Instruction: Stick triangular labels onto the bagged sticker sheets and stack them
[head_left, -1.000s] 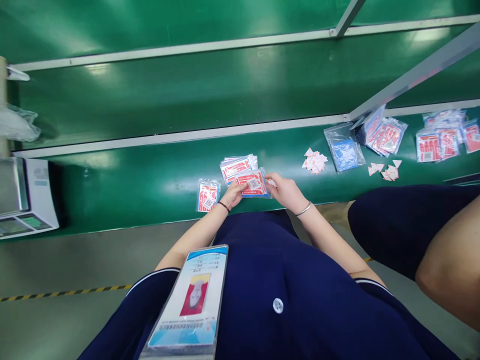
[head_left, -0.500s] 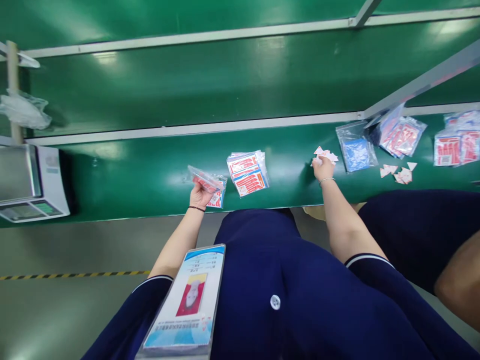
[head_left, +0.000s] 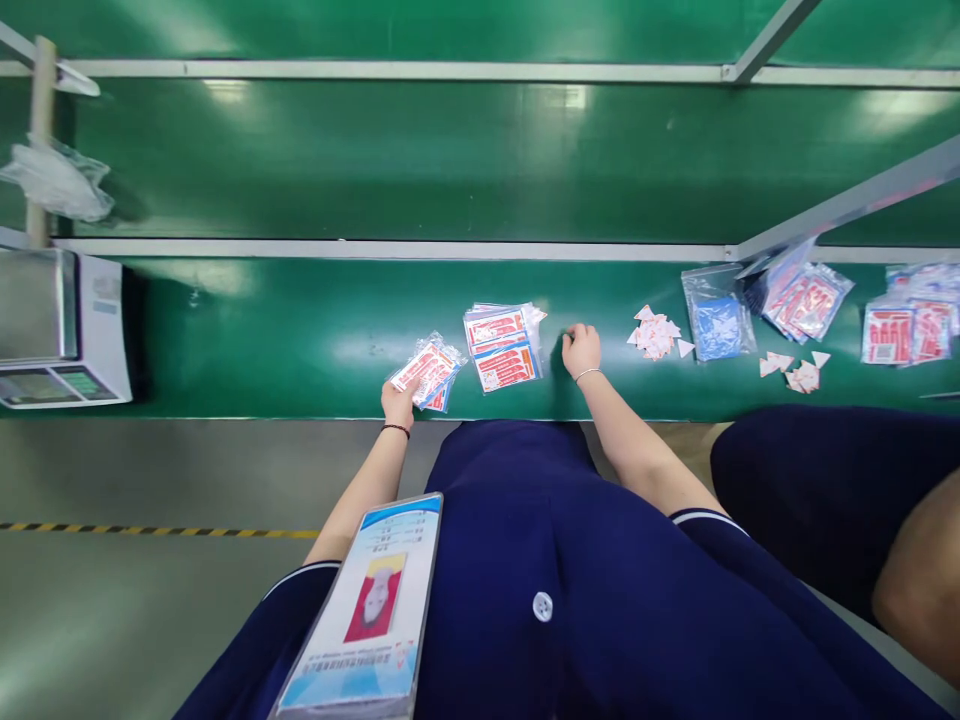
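My left hand (head_left: pixel 399 403) is closed on the lower left edge of a clear plastic packet (head_left: pixel 427 366) with red and white print. That packet overlaps another printed one beneath it on the green bench. Just to the right lies a stack of similar packets (head_left: pixel 504 350), with a small white-and-red triangle (head_left: pixel 538 314) at its upper right corner. My right hand (head_left: pixel 582 351) is a little right of this stack, fingers curled together; what they hold, if anything, is hidden. Farther right lies a loose pile of triangle pieces (head_left: pixel 655 334).
A bag with blue contents (head_left: pixel 716 328) lies right of the pile, near more triangles (head_left: pixel 804 376) and printed packets (head_left: pixel 810 298). A scale (head_left: pixel 101 330) stands at far left. A metal rail (head_left: pixel 420 250) runs behind. Another person's leg (head_left: pixel 817 480) is at right.
My right hand has moved left from the triangle pile to beside the packet stack. The left-hand packet now lies flatter, print facing up. A triangle now shows at the stack's corner.
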